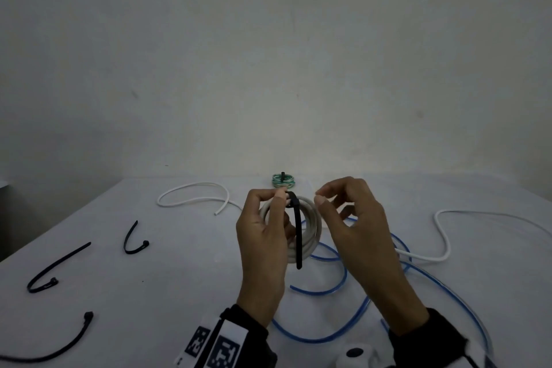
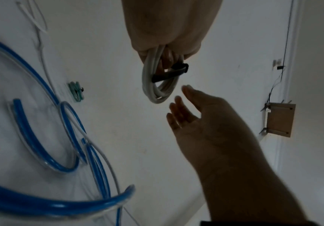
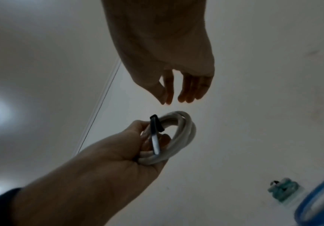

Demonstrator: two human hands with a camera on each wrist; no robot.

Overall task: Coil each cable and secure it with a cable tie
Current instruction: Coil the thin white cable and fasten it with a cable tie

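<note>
While the left hand (image 1: 263, 236) gripped the white coil (image 1: 310, 230) and the right hand (image 1: 352, 218) hovered loose and empty, the black tie (image 1: 298, 236), apparently uncinched, risked slipping and letting loops spring apart.

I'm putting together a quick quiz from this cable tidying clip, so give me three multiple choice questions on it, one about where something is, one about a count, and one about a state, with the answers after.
1. Where does the green coil lie?
A. At the table's far edge, beyond the hands
B. In the right hand
C. Beside the loose ties at the left

2. How many loose black cable ties lie on the table at the left?
A. One
B. Three
C. Five

3. What is the right hand doing?
A. Gripping the blue cable
B. Holding nothing, fingers loosely curled near the white coil
C. Pressing flat on the table

Answers: 1 A, it sits behind both hands. 2 B, three lie apart there. 3 B, only the left hand grips the coil with the black tie round it.
</note>
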